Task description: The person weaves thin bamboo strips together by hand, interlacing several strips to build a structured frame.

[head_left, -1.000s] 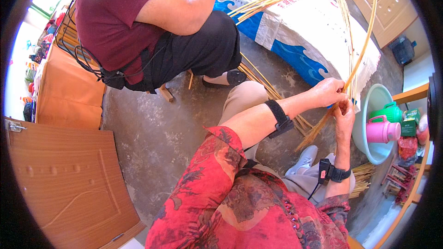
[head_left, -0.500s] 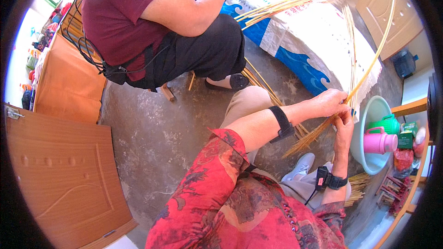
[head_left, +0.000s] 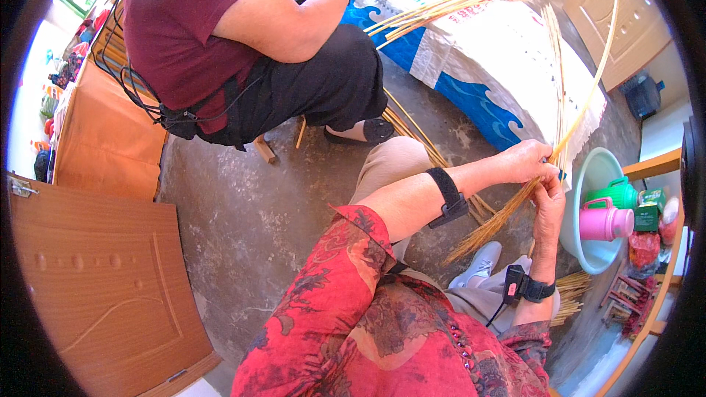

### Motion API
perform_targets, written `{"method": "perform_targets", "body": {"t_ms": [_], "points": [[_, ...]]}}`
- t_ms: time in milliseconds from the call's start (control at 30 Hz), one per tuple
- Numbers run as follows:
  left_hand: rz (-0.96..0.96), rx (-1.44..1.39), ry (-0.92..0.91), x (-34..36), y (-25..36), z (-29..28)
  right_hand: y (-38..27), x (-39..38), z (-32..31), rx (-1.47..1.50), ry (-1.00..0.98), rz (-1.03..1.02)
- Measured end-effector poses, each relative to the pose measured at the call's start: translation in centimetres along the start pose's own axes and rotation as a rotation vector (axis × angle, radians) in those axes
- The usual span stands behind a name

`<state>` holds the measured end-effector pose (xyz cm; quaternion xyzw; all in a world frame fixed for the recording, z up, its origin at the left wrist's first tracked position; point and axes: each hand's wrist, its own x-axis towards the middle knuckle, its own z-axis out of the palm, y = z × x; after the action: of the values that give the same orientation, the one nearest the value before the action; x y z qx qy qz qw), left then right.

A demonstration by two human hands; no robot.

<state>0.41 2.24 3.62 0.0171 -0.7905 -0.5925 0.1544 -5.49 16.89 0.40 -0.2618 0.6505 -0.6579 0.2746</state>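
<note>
Close together at the right of the head view, both my hands are closed on a bundle of straw stalks point(head_left: 494, 228). My left hand point(head_left: 528, 161) reaches across from the left and pinches the bundle from above. Just below it, my right hand point(head_left: 548, 200) grips the same bundle with bent fingers. Bushy straw ends fan out toward the lower left, over my shoe. One long pale stalk point(head_left: 603, 62) rises from my hands to the upper right. My fingers partly hide where the stalks meet.
A cloth-covered table point(head_left: 507, 66) ahead bears loose straw stalks point(head_left: 434, 15). Another person point(head_left: 198, 37) sits at left. Right of my hands, a pale basin point(head_left: 590, 257) holds a pink thermos point(head_left: 604, 220) and a green one point(head_left: 616, 193). More straw point(head_left: 572, 298) lies beside my right forearm.
The long stalk's upper part has shifted slightly left, and the bushy end hangs a little lower. Both hands keep their grip. The seated person appears slightly farther left.
</note>
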Motion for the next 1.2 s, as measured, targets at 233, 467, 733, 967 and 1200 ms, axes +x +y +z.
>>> {"method": "perform_targets", "body": {"t_ms": [233,467,733,967,1200], "points": [[-0.074,-0.149,-0.033,-0.1,0.5,-0.4,-2.2,-0.7,0.7,0.188,-0.069,0.069],[-0.081,-0.180,-0.076,0.0,0.5,-0.3,-1.9,-0.7,0.4,0.170,-0.072,0.080],[-0.120,-0.114,-0.095,-0.1,0.5,-0.3,-1.0,-0.4,-0.3,0.024,-0.077,0.089],[0.036,0.058,-0.140,-0.1,-0.7,0.1,-0.3,-0.2,-0.5,-0.029,0.018,0.052],[-0.023,-0.084,-0.164,0.7,-1.9,0.5,-2.4,-0.4,0.1,-0.029,0.144,0.055]]}}
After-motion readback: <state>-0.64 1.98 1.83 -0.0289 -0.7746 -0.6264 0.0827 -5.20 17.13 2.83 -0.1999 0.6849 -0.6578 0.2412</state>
